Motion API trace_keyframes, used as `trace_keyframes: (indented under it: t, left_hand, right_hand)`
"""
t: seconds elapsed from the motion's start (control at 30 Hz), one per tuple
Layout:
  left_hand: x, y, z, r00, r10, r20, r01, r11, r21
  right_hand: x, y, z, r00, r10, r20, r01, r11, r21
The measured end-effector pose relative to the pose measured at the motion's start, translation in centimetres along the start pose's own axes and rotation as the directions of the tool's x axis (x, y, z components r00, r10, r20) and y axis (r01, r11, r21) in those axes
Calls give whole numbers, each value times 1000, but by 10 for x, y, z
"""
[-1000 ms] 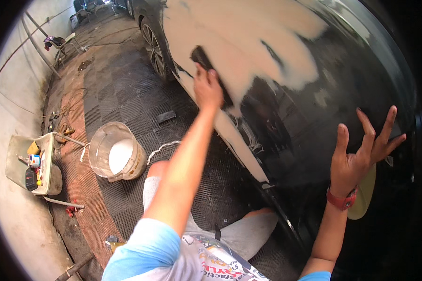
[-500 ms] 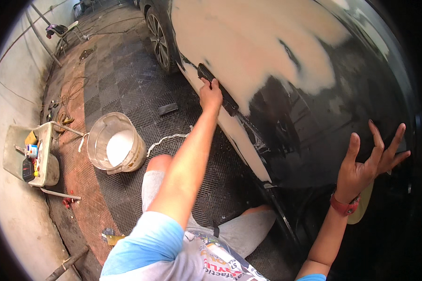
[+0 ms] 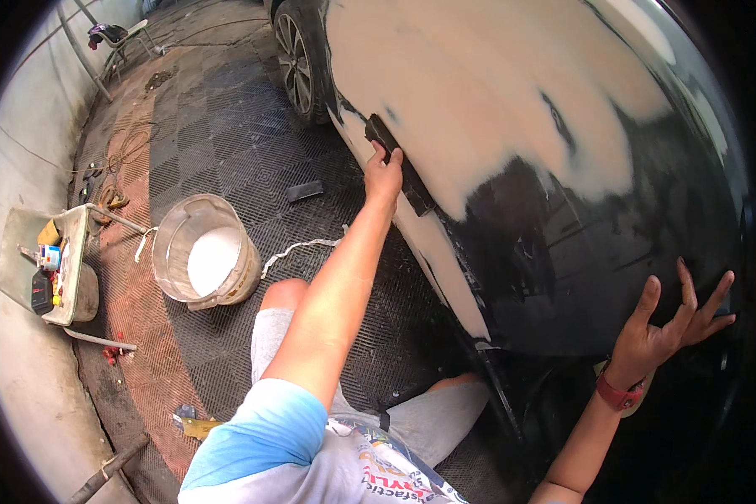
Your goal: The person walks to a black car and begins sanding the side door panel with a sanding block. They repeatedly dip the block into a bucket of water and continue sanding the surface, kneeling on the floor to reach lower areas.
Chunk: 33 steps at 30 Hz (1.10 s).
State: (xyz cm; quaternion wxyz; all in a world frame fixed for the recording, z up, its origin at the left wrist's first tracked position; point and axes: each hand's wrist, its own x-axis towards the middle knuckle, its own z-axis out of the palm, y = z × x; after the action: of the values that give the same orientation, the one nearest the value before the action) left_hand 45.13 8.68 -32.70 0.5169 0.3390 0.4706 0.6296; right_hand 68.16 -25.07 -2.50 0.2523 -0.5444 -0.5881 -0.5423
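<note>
A black car body panel [image 3: 580, 252] with a large pale sanded filler patch [image 3: 479, 92] fills the upper right. My left hand [image 3: 384, 175] is stretched out and grips a long black sanding block [image 3: 412, 189], pressed against the lower edge of the pale patch. My right hand [image 3: 674, 323] lies flat on the glossy black part of the panel, fingers spread, holding nothing. A red band [image 3: 617, 393] is on that wrist. I am crouched, with my bare knee [image 3: 284, 294] below the left arm.
A dirty bucket [image 3: 172, 260] with white liquid stands on the black grid floor mat. A small dark block [image 3: 304, 191] lies near it. A tray [image 3: 74, 281] with tools and bottles sits by the left wall. The car's wheel [image 3: 294, 59] is at the top.
My left hand has slid the sanding block down and left along the panel, from the middle of the pale patch to its lower edge. My right hand stays flat on the panel.
</note>
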Motion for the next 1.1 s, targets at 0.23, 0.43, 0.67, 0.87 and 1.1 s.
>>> trace_keyframes:
  t: [0.23, 0.43, 0.67, 0.87, 1.1]
  left_hand:
    - [-193, 50, 38, 832, 534, 150, -551, 765, 333]
    - [-10, 64, 24, 960, 278, 31, -279, 944, 176]
    - [-91, 110, 46, 823, 559, 100, -558, 765, 320]
    - [-64, 120, 52, 693, 710, 126, -683, 591, 429]
    - [50, 157, 35, 875, 480, 67, -469, 802, 369]
  right_hand:
    - [3, 0, 2, 998, -70, -7, 70, 997, -44]
    - [4, 8, -4, 993, -117, -9, 115, 988, -102]
    - [5, 0, 1, 995, -105, -2, 104, 990, -92]
    - [4, 4, -5, 993, -117, 27, 119, 986, -115]
    - [2, 5, 1, 995, -101, 9, 101, 991, -87]
